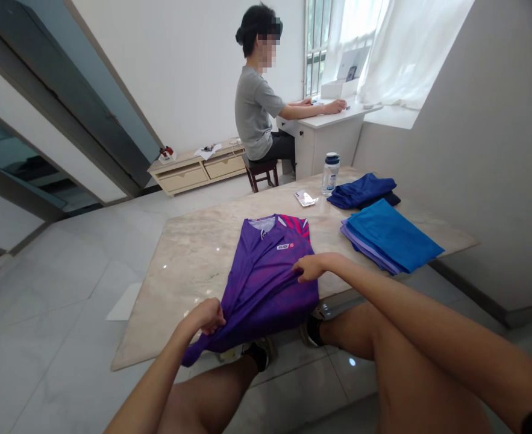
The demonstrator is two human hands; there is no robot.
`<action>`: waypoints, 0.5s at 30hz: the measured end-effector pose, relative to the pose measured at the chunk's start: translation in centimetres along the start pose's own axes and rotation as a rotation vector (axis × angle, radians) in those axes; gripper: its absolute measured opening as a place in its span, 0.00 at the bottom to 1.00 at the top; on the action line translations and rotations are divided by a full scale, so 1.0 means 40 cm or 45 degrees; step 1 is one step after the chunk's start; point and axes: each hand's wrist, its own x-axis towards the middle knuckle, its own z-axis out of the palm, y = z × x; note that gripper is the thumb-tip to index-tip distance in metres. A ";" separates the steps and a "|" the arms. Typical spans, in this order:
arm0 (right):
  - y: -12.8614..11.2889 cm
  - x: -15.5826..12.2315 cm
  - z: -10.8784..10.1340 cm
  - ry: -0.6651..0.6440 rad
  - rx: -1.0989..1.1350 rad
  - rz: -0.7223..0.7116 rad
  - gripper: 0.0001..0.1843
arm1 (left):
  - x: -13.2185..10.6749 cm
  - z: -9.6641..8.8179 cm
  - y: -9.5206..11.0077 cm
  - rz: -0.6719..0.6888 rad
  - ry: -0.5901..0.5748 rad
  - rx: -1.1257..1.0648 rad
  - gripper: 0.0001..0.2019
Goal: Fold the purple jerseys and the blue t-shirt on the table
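A purple shirt with pink stripes on one shoulder and a small white chest logo lies on the marble-look table, its collar pointing away from me. Its lower end hangs over the near table edge. My left hand is closed on the fabric at the lower left, where a purple corner dangles below the fist. Fabric is pinched in my right hand at the shirt's right side, and a fold runs taut between the two hands.
Right of the shirt lie a folded blue cloth stack and a dark blue garment. A water bottle and a phone stand and lie farther back. Beyond, a person sits at a white desk.
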 end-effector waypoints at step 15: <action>-0.036 0.016 0.029 0.322 -0.144 -0.067 0.31 | 0.096 0.002 0.384 0.243 0.397 0.078 0.21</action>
